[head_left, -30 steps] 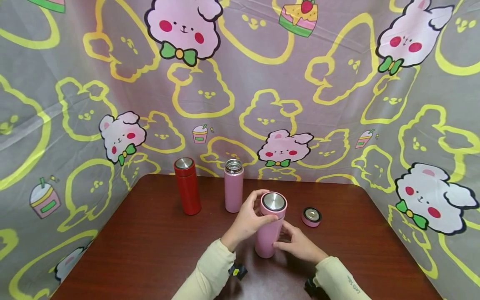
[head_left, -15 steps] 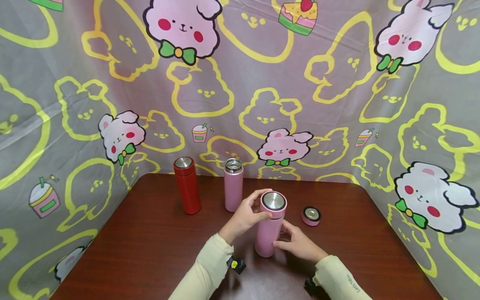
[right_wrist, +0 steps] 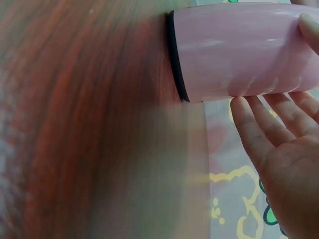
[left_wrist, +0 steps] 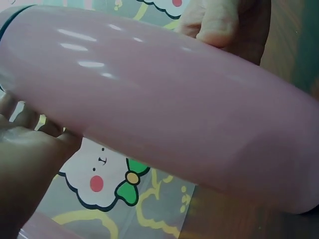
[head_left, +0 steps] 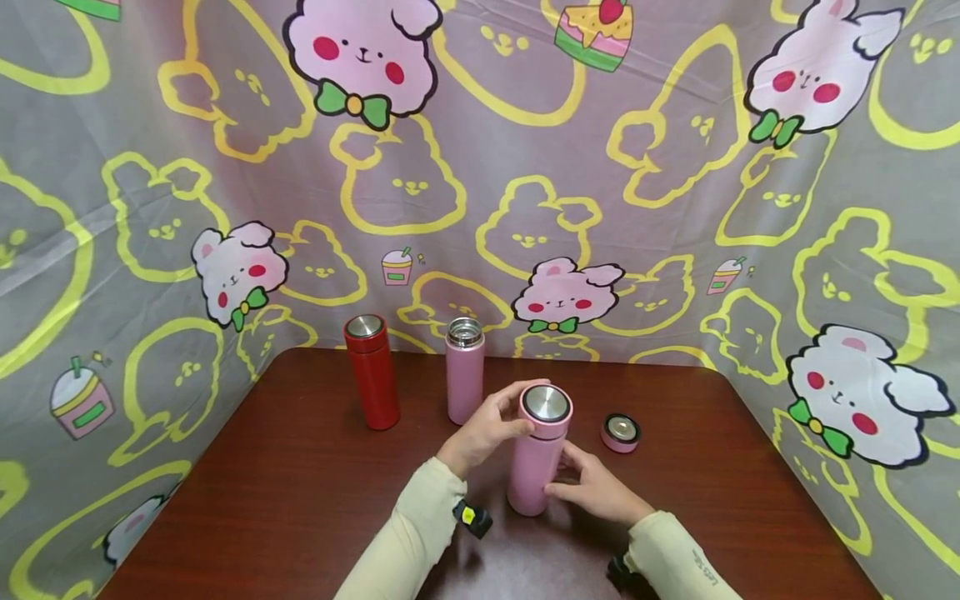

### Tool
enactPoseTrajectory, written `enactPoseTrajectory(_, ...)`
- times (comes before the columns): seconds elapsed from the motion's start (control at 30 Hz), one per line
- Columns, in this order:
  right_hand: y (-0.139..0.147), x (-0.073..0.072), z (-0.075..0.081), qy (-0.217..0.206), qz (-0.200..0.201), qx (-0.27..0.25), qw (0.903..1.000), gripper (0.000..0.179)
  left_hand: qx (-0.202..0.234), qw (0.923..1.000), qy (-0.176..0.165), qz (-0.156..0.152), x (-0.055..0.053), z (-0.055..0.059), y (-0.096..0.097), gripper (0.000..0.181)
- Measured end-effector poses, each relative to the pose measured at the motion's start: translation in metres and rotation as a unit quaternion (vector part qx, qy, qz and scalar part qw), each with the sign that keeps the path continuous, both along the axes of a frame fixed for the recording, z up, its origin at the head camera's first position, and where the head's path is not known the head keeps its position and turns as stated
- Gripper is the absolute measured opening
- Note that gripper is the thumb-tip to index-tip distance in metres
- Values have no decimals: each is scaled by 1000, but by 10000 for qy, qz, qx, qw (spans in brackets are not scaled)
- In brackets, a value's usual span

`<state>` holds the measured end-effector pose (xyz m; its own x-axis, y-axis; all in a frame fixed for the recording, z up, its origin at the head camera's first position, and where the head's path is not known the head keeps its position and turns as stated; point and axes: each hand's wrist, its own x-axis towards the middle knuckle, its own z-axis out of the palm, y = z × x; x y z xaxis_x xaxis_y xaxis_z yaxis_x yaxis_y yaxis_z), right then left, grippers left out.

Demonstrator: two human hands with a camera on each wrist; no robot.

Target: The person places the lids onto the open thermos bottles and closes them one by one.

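Gripping the pink bottle (head_left: 529, 479) near its top, the left hand (head_left: 480, 433) has its thumb across the front, just below the steel-topped cap (head_left: 546, 406), and its fingers curled behind. Lower down, the right hand (head_left: 600, 490) holds the same bottle from the side, thumb in front and fingers round the far side; the right-wrist view shows those fingertips against the pink wall. The bottle stands about upright between the hands, cap on, near the middle of the table (head_left: 300, 508), its black base ring (right_wrist: 178, 57) at the wood.

Both arms wear pale sleeves (head_left: 408, 529), with a black band (head_left: 474, 518) at the left wrist. Right of the bottle lies a loose lid (head_left: 621, 433), pink with a dark ring and metal centre. Farther back stand a second pink bottle (head_left: 465, 383), its steel neck bare, and, left of it, a capped red bottle (head_left: 373, 385). Bunny-printed cloth (head_left: 420, 50) hangs behind.
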<state>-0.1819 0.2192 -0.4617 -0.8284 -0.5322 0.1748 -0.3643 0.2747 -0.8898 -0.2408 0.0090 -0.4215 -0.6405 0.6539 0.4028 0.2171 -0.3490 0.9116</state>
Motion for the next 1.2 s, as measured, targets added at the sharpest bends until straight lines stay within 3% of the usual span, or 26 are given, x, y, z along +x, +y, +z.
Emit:
enactPoseTrajectory(0.17, -1, -1, -2, 1, 63, -22, 10000, 60, 384, 9981, -120, -476, -3, -4, 1, 88)
enactPoseTrajectory(0.37, -1, -3, -5, 26, 66, -26, 10000, 61, 701, 9941, -117, -824, -5, -7, 0, 84)
enactPoseTrajectory(0.47, -1, -3, -6, 24, 53, 10, 10000, 61, 762, 9928, -101, -923, -4, -7, -1, 80)
enactPoseTrajectory(0.57, -2, -2, -5, 26, 37, 23, 10000, 60, 719, 9939, -100, -834, -1, -5, -4, 75)
enactPoseTrajectory(0.63, -2, -2, -4, 47, 22, 30, 10000, 60, 565, 9966, -29, -607, 2, -3, -7, 74)
enactPoseTrajectory(0.77, -1, -1, -3, 95, 4, 20, 10000, 59, -26, 9992, 368, 179, 10, 2, -9, 75)
enactPoseTrajectory(0.9, 3, -6, -16, 188, 6, -44, 9998, 60, -347, 9930, 749, 847, 18, 7, -6, 78)
enactPoseTrajectory(1.03, 7, -14, -35, 263, -26, -107, 9996, 60, -421, 9865, 880, 1319, 22, 9, -2, 79)
enactPoseTrajectory(1.2, 7, -14, -36, 346, -51, -75, 9994, 56, -655, 9758, 829, 1916, 26, 12, 3, 71)
